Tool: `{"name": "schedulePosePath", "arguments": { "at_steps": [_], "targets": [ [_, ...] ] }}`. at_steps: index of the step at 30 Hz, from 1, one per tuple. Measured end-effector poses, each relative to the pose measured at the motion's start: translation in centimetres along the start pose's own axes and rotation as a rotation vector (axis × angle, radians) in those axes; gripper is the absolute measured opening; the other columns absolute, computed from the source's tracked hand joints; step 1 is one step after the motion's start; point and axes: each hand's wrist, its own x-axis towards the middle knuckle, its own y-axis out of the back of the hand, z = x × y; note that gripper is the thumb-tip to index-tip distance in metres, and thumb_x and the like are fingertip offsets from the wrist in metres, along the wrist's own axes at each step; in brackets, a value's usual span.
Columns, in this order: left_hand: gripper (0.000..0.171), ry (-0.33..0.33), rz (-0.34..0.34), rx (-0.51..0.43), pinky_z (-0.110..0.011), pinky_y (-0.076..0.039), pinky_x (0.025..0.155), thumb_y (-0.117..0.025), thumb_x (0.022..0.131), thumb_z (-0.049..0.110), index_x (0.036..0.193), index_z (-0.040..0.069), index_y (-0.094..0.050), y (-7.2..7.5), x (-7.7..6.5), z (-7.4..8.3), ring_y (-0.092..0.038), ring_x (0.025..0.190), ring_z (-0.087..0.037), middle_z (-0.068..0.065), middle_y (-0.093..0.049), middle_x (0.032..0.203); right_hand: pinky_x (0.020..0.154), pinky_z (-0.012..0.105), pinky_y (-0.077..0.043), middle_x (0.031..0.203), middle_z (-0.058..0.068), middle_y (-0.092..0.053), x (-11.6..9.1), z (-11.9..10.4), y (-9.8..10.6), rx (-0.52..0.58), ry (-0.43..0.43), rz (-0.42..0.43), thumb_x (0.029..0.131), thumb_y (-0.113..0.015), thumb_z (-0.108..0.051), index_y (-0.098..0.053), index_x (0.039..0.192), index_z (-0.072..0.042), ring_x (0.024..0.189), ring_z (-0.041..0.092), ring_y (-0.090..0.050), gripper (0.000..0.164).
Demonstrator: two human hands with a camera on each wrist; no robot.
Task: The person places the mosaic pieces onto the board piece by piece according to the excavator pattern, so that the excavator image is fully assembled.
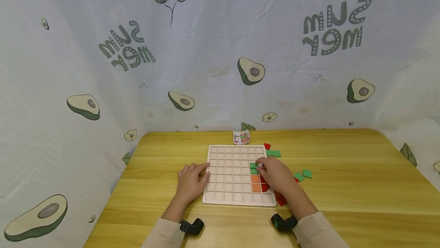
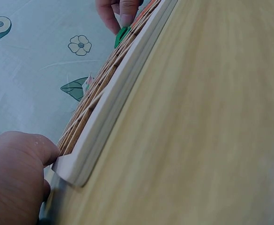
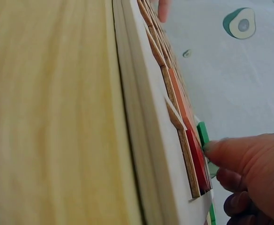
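A wooden grid board (image 1: 227, 171) lies on the table. At its left edge rests my left hand (image 1: 190, 182), index finger and thumb against the frame. My right hand (image 1: 279, 173) is over the board's right side, pinching a green square tile (image 2: 122, 36) between thumb and fingers; in the right wrist view this tile (image 3: 203, 133) stands tilted up at the thumb tip. Another green tile (image 1: 253, 165) sits in a nearby cell. Below are orange tiles (image 1: 256, 183) and, to their right, red pieces (image 1: 264, 188) partly hidden by the hand.
Behind the board stands a small pattern card (image 1: 241, 138). Loose green tiles (image 1: 274, 153) and a red piece (image 1: 267, 146) lie off its upper right corner. More green tiles (image 1: 307, 173) are right of my hand, and red pieces (image 1: 281, 200) lie by the lower right edge.
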Motion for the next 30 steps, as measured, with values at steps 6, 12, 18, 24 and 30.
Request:
{"name": "schedulePosePath", "arguments": {
  "at_steps": [6,12,18,24,30],
  "targets": [
    [0.033,0.002,0.000,-0.002,-0.035,-0.030,0.078,-0.066,0.096,0.029,0.128,0.023,-0.073,-0.04,0.07,-0.02,-0.039,0.078,-0.011,0.007,-0.056,0.081,0.067,0.032,-0.044,0.082,-0.001,-0.058,0.06,-0.05,0.19,0.040,0.017,-0.003,0.094,-0.073,-0.024,-0.072,0.092,-0.017,0.074,0.016,-0.050,0.007],
    [0.033,0.001,0.001,-0.005,-0.035,-0.030,0.078,-0.066,0.096,0.029,0.128,0.023,-0.073,-0.04,0.00,0.03,-0.039,0.077,-0.011,0.007,-0.057,0.081,0.071,0.034,-0.048,0.087,0.000,-0.062,0.01,-0.11,0.06,0.060,0.052,-0.020,0.094,-0.073,-0.023,-0.076,0.102,-0.014,0.076,0.014,-0.052,0.012],
    [0.033,0.001,0.003,-0.007,-0.036,-0.031,0.079,-0.066,0.096,0.028,0.128,0.023,-0.073,0.08,-0.04,0.16,-0.040,0.078,-0.011,0.007,-0.057,0.081,0.086,0.044,-0.055,0.107,0.007,-0.071,0.06,0.14,0.08,0.062,0.012,-0.010,0.095,-0.072,-0.026,-0.074,0.114,-0.013,0.088,0.019,-0.060,0.023],
    [0.033,0.006,-0.003,-0.005,-0.035,-0.029,0.078,-0.066,0.096,0.029,0.128,0.023,-0.073,0.02,0.00,0.14,-0.039,0.077,-0.011,0.007,-0.055,0.080,0.101,0.054,-0.051,0.125,0.016,-0.070,0.06,0.54,0.00,0.022,-0.007,-0.030,0.096,-0.070,-0.027,-0.071,0.127,-0.008,0.116,0.035,-0.065,0.036],
    [0.033,0.007,-0.002,-0.007,-0.035,-0.028,0.078,-0.067,0.096,0.028,0.128,0.023,-0.073,0.00,0.00,0.06,-0.039,0.077,-0.011,0.007,-0.055,0.080,0.104,0.056,-0.049,0.126,0.018,-0.070,0.03,0.69,0.07,0.003,0.009,-0.052,0.097,-0.068,-0.027,-0.071,0.128,-0.008,0.122,0.040,-0.063,0.037]
  ]
}}
